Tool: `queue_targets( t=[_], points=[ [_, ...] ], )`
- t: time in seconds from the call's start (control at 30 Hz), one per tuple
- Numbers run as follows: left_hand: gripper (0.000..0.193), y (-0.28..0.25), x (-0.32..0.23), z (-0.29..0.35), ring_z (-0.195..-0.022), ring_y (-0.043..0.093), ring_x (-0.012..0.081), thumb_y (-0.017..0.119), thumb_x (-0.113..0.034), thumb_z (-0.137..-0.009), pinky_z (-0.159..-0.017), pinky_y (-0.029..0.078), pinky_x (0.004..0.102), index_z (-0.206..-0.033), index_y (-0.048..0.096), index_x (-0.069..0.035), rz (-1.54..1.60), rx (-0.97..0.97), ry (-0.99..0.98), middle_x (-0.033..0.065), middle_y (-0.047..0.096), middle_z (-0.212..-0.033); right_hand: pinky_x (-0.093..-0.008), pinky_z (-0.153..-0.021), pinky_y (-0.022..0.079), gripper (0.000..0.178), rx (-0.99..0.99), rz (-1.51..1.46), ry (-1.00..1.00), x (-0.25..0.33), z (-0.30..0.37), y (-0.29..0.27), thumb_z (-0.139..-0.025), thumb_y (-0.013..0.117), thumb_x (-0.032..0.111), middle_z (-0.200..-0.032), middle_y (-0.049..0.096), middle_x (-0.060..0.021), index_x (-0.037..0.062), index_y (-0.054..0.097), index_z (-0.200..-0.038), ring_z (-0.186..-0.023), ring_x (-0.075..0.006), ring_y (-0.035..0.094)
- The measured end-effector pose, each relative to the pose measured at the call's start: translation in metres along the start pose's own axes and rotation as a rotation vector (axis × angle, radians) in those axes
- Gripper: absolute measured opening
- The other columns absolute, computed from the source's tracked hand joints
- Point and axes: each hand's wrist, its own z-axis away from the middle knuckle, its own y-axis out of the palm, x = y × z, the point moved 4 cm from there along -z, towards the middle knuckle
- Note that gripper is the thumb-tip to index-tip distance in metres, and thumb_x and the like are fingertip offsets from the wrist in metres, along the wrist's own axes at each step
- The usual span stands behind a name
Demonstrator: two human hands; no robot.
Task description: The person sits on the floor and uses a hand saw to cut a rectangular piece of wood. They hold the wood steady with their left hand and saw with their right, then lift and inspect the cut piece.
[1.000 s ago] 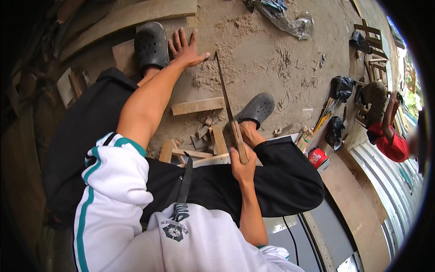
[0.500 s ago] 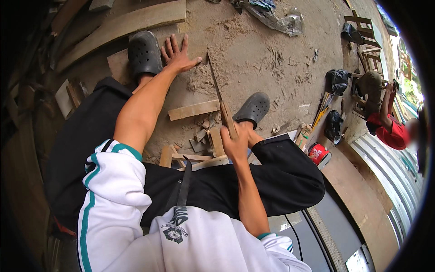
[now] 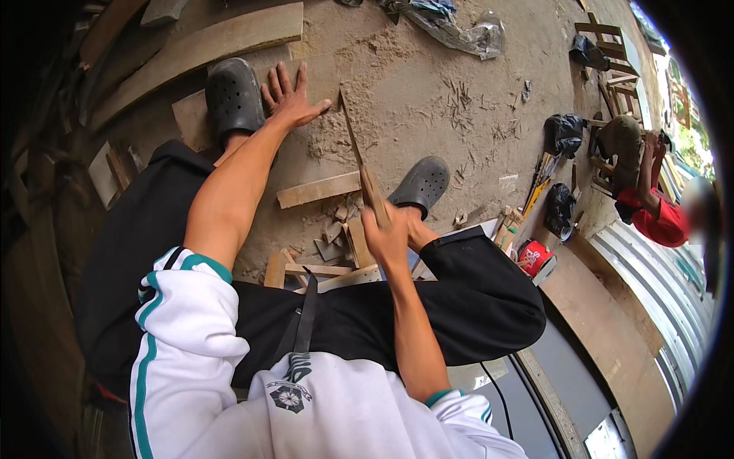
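My right hand (image 3: 388, 241) is closed round the wooden handle of a handsaw (image 3: 370, 191). Its narrow blade points away from me, seen nearly edge-on, with the far end beside my left thumb. My left hand (image 3: 290, 105) lies flat with fingers spread on a dusty, pale board (image 3: 315, 73), next to my left clog (image 3: 234, 96). Sawdust (image 3: 329, 138) covers the ground around the blade. A short wood block (image 3: 319, 189) lies just left of the saw handle, and my right clog (image 3: 420, 183) is to its right.
A long plank (image 3: 206, 57) lies at the far left. Offcuts (image 3: 332, 245) are heaped between my legs. Crumpled plastic (image 3: 466, 34) lies at the far side. On the right are black bags (image 3: 563, 134), a red can (image 3: 535, 258), metal sheeting (image 3: 638, 264) and a co-worker in a red shirt (image 3: 661, 222).
The saw and my right hand have shifted slightly away from me, while my left hand stays flat on the board. The co-worker's hands have come up together. The whole view has drifted a little.
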Motion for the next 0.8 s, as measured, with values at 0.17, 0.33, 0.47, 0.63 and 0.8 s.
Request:
queue_targets(
  t=[0.17, 0.33, 0.47, 0.63, 0.8],
  points=[
    [0.116, 0.004, 0.005, -0.001, -0.142, -0.034, 0.0399, 0.054, -0.079, -0.078, -0.110, -0.016, 0.0621, -0.157, -0.013, -0.025, -0.068, 0.021, -0.044, 0.0217, -0.028, -0.158, -0.0364, -0.056, 0.045, 0.012, -0.063, -0.070, 0.001, -0.002, 0.053, -0.012, -0.085, 0.061, 0.009, -0.062, 0.058, -0.0115, -0.0017, 0.061, -0.082, -0.058, -0.0158, 0.058],
    [0.116, 0.007, 0.001, 0.001, -0.142, -0.033, 0.0412, 0.055, -0.078, -0.078, -0.110, -0.015, 0.0636, -0.157, -0.012, -0.025, -0.043, 0.007, -0.017, 0.0219, -0.029, -0.157, -0.0314, -0.058, 0.045, 0.018, 0.043, -0.015, 0.168, -0.017, -0.017, 0.012, -0.086, 0.058, 0.006, -0.066, 0.061, -0.0111, -0.0028, 0.068, -0.098, -0.061, -0.0151, 0.058],
    [0.116, 0.005, 0.009, -0.004, -0.143, -0.032, 0.0412, 0.056, -0.078, -0.078, -0.110, -0.015, 0.0639, -0.157, -0.012, -0.026, -0.037, -0.001, -0.023, 0.0217, -0.029, -0.157, -0.0326, -0.054, 0.043, 0.014, -0.056, 0.002, -0.132, 0.027, 0.030, -0.009, -0.087, 0.059, 0.010, -0.061, 0.057, -0.0113, -0.0032, 0.062, -0.084, -0.056, -0.0165, 0.056],
    [0.116, 0.003, 0.007, -0.002, -0.143, -0.031, 0.0411, 0.055, -0.078, -0.078, -0.110, -0.015, 0.0631, -0.157, -0.012, -0.026, -0.037, -0.013, -0.015, 0.0216, -0.028, -0.158, -0.0330, -0.054, 0.042, 0.017, 0.044, 0.004, 0.031, -0.006, -0.015, 0.011, -0.087, 0.060, 0.011, -0.061, 0.055, -0.0103, -0.0034, 0.058, -0.079, -0.056, -0.0148, 0.054],
    [0.112, -0.006, -0.003, 0.003, -0.143, -0.032, 0.0410, 0.056, -0.072, -0.081, -0.111, -0.016, 0.0619, -0.157, -0.010, -0.024, -0.013, 0.009, -0.013, 0.0214, -0.029, -0.157, -0.0324, -0.056, 0.042, 0.013, -0.026, -0.055, -0.013, 0.001, 0.035, -0.007, -0.087, 0.059, 0.009, -0.061, 0.053, -0.0091, -0.0023, 0.059, -0.083, -0.059, -0.0131, 0.052]
  ],
)
